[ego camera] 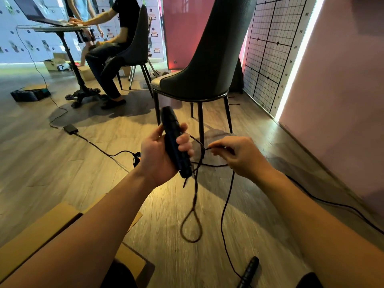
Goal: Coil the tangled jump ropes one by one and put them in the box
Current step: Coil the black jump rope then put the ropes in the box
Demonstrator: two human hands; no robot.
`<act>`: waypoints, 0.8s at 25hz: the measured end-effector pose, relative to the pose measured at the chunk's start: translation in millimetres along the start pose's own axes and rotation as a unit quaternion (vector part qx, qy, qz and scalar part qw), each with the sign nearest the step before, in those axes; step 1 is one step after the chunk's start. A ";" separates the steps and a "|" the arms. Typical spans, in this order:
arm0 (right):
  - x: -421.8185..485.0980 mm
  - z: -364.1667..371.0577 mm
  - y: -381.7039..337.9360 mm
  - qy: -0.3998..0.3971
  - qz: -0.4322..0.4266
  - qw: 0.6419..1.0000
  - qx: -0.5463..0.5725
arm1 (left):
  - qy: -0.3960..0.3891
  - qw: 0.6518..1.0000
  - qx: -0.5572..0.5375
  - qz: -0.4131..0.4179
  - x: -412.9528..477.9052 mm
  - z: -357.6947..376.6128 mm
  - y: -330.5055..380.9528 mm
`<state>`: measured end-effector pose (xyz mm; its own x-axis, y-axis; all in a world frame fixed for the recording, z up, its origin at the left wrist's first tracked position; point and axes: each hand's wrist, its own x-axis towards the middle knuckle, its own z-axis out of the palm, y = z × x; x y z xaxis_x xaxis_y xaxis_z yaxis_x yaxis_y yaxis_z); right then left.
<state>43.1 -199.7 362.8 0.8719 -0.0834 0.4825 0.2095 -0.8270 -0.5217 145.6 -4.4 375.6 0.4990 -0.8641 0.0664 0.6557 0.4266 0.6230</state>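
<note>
Left hand (pixel 160 156) w/ handle (pixel 175 142) at centre; right hand (pixel 241 156) just right of it, on rope (pixel 195 194) hanging btwn them. 2nd handle (pixel 249 271) on floor (pixel 62 173), bottom right. Box (pixel 41 225) bottom left. Chair (pixel 187 84) ahead; table (pixel 54 28) w/ laptop (pixel 31 9) far left, behind.

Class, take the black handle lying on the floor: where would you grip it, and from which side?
Probably round the middle of the floor handle, coming from above with fingers across its length: it lies flat, and the rope seems to trail towards its near end.
</note>
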 end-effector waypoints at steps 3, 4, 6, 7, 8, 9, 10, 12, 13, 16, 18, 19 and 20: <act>0.2 2.3 6.1 -0.047 0.036 0.997 -0.054 | 0.001 0.998 -0.041 0.040 3.4 -6.9 1.6; -0.7 4.2 8.3 -0.070 0.050 0.994 -0.072 | 0.006 0.998 -0.041 0.042 5.4 -9.8 1.6; -2.4 6.1 10.2 -0.100 0.080 0.988 -0.087 | 0.017 0.998 -0.041 0.041 9.3 -13.1 0.8; -2.7 5.6 10.0 -0.109 0.095 0.986 -0.085 | 0.026 0.998 -0.044 0.049 11.6 -13.4 -0.3; -2.3 4.9 9.3 -0.117 0.109 0.984 -0.080 | 0.039 0.996 -0.046 0.066 14.1 -13.2 -2.0; -1.4 4.0 7.9 -0.130 0.120 0.982 -0.073 | 0.060 0.993 -0.045 0.093 16.6 -12.1 -3.3; -0.6 2.9 6.0 -0.146 0.126 0.979 -0.065 | 0.088 0.987 -0.040 0.125 19.7 -11.3 -4.2; 0.6 1.5 1.9 -0.180 0.126 0.975 -0.042 | 0.164 0.968 -0.026 0.187 25.2 -8.9 -4.1; 0.9 0.5 -0.5 -0.196 0.127 0.972 -0.024 | 0.196 0.957 -0.018 0.211 26.7 -6.6 -3.8; 1.3 -3.4 -5.0 -0.246 0.144 0.958 0.035 | 0.266 0.932 -0.004 0.247 29.7 -1.8 -2.9; -1.7 -11.3 -4.6 -0.281 0.157 0.944 0.067 | 0.288 0.918 -0.012 0.273 28.7 -2.7 5.0; -5.1 -17.8 -1.8 -0.302 0.160 0.936 0.079 | 0.296 0.909 -0.007 0.293 25.5 -6.5 12.6; -10.4 -25.6 3.6 -0.319 0.167 0.928 0.098 | 0.307 0.897 0.017 0.316 20.9 -13.5 21.4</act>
<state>23.5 -216.0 373.9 0.9742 0.0815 -0.2104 -0.0965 -0.6921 -0.7153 177.7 -9.7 379.8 0.9903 -0.1373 -0.0210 0.1192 0.7626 0.6358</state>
